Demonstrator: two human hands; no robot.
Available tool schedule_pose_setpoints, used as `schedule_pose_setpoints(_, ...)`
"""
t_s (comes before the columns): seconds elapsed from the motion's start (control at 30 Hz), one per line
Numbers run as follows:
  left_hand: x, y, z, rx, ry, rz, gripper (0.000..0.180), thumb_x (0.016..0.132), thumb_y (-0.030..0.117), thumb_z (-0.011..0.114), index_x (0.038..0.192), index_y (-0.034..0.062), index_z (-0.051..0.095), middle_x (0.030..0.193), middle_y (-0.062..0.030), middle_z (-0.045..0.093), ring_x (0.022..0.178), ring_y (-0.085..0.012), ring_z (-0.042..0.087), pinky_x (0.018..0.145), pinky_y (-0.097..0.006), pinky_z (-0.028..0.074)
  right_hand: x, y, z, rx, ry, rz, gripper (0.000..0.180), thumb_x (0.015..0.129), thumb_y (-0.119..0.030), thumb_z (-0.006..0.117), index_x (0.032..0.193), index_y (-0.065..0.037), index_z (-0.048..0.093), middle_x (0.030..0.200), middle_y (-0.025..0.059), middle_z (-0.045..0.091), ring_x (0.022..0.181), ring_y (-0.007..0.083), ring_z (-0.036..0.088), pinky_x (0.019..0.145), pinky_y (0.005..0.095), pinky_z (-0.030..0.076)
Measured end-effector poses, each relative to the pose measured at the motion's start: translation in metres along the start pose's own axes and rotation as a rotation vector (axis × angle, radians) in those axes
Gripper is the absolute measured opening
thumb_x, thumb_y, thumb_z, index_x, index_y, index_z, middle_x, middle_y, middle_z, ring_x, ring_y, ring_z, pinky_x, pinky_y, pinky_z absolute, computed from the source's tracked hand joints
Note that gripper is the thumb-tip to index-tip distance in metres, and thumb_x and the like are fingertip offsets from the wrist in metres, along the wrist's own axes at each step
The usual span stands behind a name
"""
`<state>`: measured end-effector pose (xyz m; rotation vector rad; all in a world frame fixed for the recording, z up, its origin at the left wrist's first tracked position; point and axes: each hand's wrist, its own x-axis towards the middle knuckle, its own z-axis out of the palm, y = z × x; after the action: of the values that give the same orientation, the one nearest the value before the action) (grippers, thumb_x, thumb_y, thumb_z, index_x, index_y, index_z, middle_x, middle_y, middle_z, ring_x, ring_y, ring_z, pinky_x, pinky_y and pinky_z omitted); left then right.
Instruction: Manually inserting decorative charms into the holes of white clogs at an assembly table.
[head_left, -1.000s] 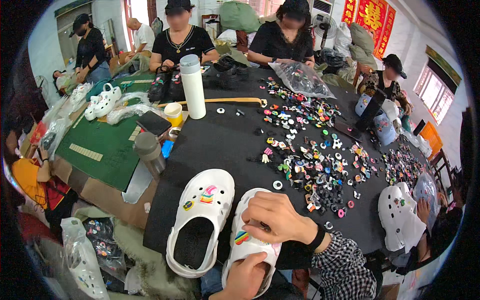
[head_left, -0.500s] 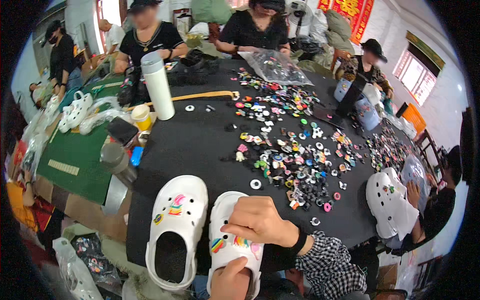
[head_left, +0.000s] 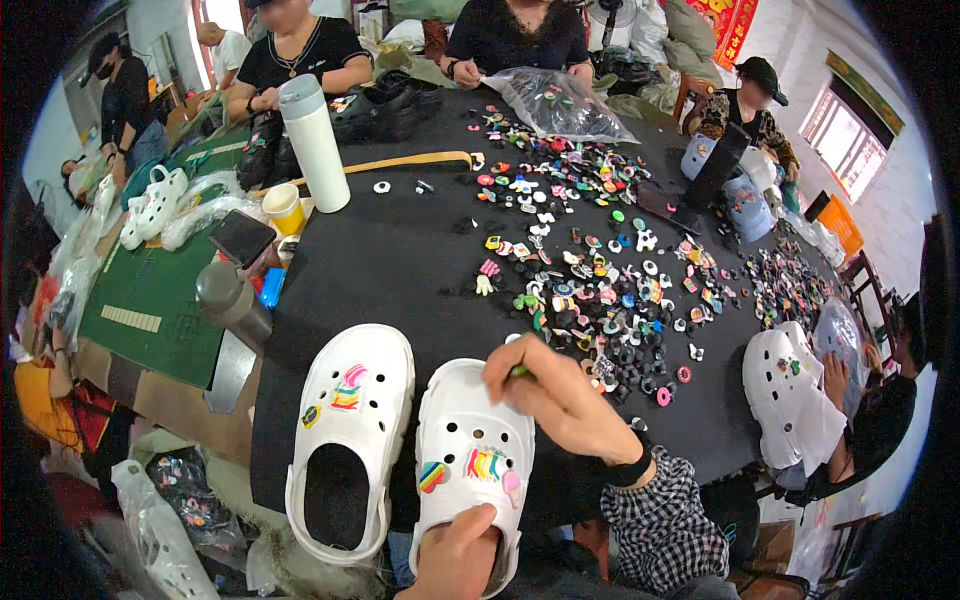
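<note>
Left hand (head_left: 462, 545): you grip a white clog (head_left: 465, 400).
Right hand (head_left: 548, 392): you pinch a small green piece (head_left: 519, 371) near it.
Black table (head_left: 400, 265): colorful charms (head_left: 600, 285) spread before you.

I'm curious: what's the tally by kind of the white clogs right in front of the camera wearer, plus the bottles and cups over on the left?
White clogs: 2
Bottles, one white, one grey: 2
Yellow cup: 1
Total: 5
</note>
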<state>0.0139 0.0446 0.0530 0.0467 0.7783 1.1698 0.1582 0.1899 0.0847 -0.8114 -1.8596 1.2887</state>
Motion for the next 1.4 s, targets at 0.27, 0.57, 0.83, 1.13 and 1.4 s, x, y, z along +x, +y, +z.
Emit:
schedule_pose_setpoints(0.27,0.003,-0.003,-0.018,0.035,-0.047,-0.052,0.023,0.094,0.006,0.052,0.115,-0.0017,0.055,0.115,-0.0056,0.057,0.107,-0.0185,0.055,0.093,-0.034,0.042,0.001,-0.004,0.004,0.110,-0.412,-0.203,0.031,0.095,0.001,0.041,0.123,-0.003,0.053,0.128,0.0118,0.058,0.130,0.0314,0.047,0.117,0.0553,0.005)
schedule_pose_setpoints(0.57,0.007,-0.013,-0.032,0.114,-0.050,-0.019,0.018,0.093,0.003,0.054,0.110,-0.0015,0.058,0.102,-0.0032,0.059,0.097,-0.0156,0.056,0.086,-0.031,0.043,0.000,0.005,0.009,-0.417,-0.067,-0.257,0.038,0.079,-0.016,0.073,0.113,-0.010,0.058,0.125,0.0115,0.050,0.126,0.0337,0.040,0.104,0.0489,0.031)
schedule_pose_setpoints(0.83,0.000,-0.009,-0.026,0.830,-0.111,0.203,0.020,0.094,0.002,0.053,0.113,-0.0029,0.057,0.100,-0.0045,0.059,0.090,-0.0158,0.057,0.082,-0.030,0.045,-0.006,0.005,0.006,-0.465,-0.093,-0.346,0.025,0.072,-0.011,0.080,0.092,-0.006,0.065,0.082,0.0062,0.059,0.064,0.0192,0.061,0.055,0.0292,0.049)
schedule_pose_setpoints(1.13,0.013,-0.021,-0.046,1.403,-0.218,0.982,0.032,0.089,0.002,0.054,0.122,0.0018,0.054,0.105,-0.0155,0.063,0.080,-0.0302,0.058,0.071,-0.038,0.045,-0.005,-0.009,0.001,-0.352,-0.157,-0.075,0.027,0.072,-0.001,0.077,0.096,-0.003,0.065,0.093,0.0071,0.062,0.073,0.0149,0.062,0.062,0.0270,0.049)
schedule_pose_setpoints(1.4,0.010,-0.012,-0.032,1.225,-0.315,0.788,0.033,0.089,0.001,0.049,0.122,-0.0009,0.054,0.109,-0.0196,0.062,0.091,-0.0364,0.060,0.078,-0.041,0.047,-0.005,0.000,0.011,-0.326,-0.045,-0.106,0.021,0.073,-0.003,0.078,0.091,-0.003,0.067,0.090,0.0074,0.062,0.079,0.0157,0.060,0.064,0.0254,0.048)
